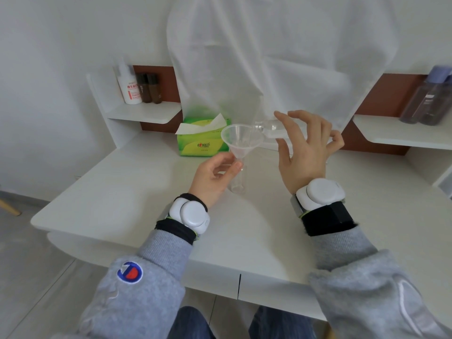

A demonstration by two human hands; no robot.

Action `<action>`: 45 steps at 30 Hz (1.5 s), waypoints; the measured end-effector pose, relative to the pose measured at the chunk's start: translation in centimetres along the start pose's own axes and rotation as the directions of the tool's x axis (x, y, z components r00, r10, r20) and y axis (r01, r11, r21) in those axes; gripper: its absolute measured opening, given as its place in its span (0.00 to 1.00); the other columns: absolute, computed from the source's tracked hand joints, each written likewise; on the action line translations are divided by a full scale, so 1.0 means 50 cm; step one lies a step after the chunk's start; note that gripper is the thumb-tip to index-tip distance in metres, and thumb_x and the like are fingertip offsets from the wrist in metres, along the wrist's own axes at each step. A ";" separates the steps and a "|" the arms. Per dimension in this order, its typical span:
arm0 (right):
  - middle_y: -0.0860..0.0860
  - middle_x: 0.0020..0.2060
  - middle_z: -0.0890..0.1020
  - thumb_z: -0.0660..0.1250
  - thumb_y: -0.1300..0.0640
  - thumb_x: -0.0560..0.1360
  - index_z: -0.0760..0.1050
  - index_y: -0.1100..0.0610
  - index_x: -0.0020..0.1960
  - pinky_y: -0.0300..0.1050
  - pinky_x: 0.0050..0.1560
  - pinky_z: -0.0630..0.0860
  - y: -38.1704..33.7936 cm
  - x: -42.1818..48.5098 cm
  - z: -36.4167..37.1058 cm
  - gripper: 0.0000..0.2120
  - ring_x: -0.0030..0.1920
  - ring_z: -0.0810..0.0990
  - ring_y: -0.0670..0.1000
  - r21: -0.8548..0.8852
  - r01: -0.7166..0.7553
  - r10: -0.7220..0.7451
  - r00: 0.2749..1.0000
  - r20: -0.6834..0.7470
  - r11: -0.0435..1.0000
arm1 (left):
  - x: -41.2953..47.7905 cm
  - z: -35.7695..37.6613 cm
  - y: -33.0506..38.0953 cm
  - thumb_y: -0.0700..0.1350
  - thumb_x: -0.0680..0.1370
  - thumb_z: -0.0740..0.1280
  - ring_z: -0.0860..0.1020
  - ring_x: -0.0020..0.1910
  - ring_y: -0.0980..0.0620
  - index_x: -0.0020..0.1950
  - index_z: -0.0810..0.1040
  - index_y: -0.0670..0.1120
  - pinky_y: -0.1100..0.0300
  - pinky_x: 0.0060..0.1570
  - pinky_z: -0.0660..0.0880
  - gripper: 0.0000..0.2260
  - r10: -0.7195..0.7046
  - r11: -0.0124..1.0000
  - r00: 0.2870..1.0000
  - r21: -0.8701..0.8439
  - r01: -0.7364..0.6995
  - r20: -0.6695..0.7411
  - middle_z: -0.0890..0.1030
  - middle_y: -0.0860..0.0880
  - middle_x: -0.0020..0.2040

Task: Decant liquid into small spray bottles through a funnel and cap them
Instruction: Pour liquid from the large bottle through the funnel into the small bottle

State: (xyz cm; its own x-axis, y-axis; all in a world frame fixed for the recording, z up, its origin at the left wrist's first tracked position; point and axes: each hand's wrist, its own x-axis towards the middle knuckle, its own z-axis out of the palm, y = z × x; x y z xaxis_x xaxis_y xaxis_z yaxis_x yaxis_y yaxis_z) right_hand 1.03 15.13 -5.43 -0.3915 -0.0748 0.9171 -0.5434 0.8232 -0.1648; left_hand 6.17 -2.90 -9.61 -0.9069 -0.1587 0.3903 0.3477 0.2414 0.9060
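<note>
So this is the pouring step: the small spray bottle [237, 184] stands upright on the white tabletop [137, 192], uncapped, with the clear funnel [241, 140] sitting in its neck. The left hand [215, 176] has its grip closed lightly around the bottle's neck right under the funnel cone, thumb and fingers pinching to keep it steady. The right hand [305, 148] grips a clear source bottle [271, 129], tipped on its side with the mouth just over the funnel's rim. Can't really tell if liquid is flowing yet, everything's transparent. Next move, I'd guess, calls for a slow tilt and a steady left hand so the funnel doesn't tip or overflow, then funnel off and cap on. Green tissue pack [201, 140] sits just behind, handy for drips.
</note>
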 end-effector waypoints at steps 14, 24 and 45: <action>0.49 0.62 0.75 0.67 0.65 0.71 0.75 0.46 0.66 0.46 0.59 0.52 -0.001 -0.001 -0.001 0.26 0.63 0.68 0.52 0.012 -0.002 0.002 1.000 -0.005 1.000 | 0.000 0.000 -0.002 0.47 0.76 0.68 0.82 0.48 0.53 0.51 0.79 0.47 0.56 0.55 0.76 0.06 -0.014 1.000 1.000 0.010 0.014 -0.003 0.84 0.51 0.48; 0.49 0.62 0.75 0.68 0.65 0.70 0.74 0.46 0.66 0.49 0.60 0.54 -0.001 0.000 -0.001 0.27 0.63 0.67 0.51 0.014 -0.003 0.003 1.000 -0.003 1.000 | 0.000 0.001 0.001 0.49 0.75 0.68 0.82 0.47 0.54 0.49 0.79 0.51 0.57 0.55 0.76 0.05 -0.016 1.000 1.000 0.005 0.016 -0.005 0.84 0.52 0.47; 0.49 0.62 0.75 0.67 0.66 0.70 0.74 0.46 0.66 0.44 0.58 0.50 -0.002 0.000 -0.004 0.27 0.63 0.67 0.51 0.005 -0.003 0.003 1.000 0.003 1.000 | -0.004 0.000 0.009 0.42 0.77 0.68 0.82 0.45 0.57 0.47 0.78 0.51 0.58 0.55 0.76 0.04 -0.010 1.000 1.000 0.005 0.010 -0.001 0.83 0.52 0.47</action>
State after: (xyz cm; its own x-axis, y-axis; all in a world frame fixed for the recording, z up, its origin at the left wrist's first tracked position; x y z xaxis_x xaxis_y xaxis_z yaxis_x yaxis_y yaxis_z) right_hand 1.21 15.14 -5.34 -0.3952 -0.0739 0.9156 -0.5460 0.8204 -0.1695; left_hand 6.49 -2.76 -9.27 -0.9098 -0.1624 0.3819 0.3378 0.2447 0.9088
